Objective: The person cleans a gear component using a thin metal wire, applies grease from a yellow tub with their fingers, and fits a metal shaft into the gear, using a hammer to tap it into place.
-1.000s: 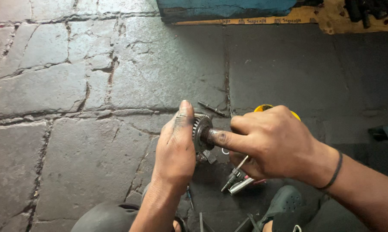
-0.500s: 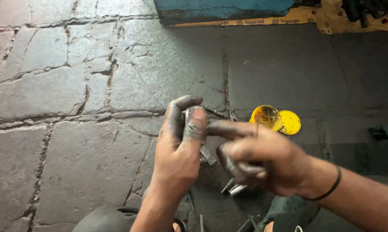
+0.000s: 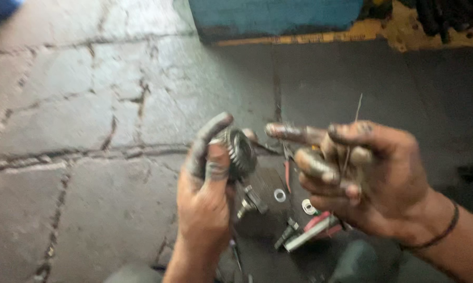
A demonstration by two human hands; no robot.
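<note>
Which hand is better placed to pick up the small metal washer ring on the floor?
Probably the right hand: it hovers near the small metal washer ring, pinching only a thin wire. The left hand grips the toothed metal gear.

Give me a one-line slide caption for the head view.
Greasy left hand grips a toothed metal gear above a stone floor, while the right hand pinches a thin wire.

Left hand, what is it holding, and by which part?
The left hand holds a toothed metal gear, fingers and thumb pinching its rim. The right hand is apart from it.
</note>
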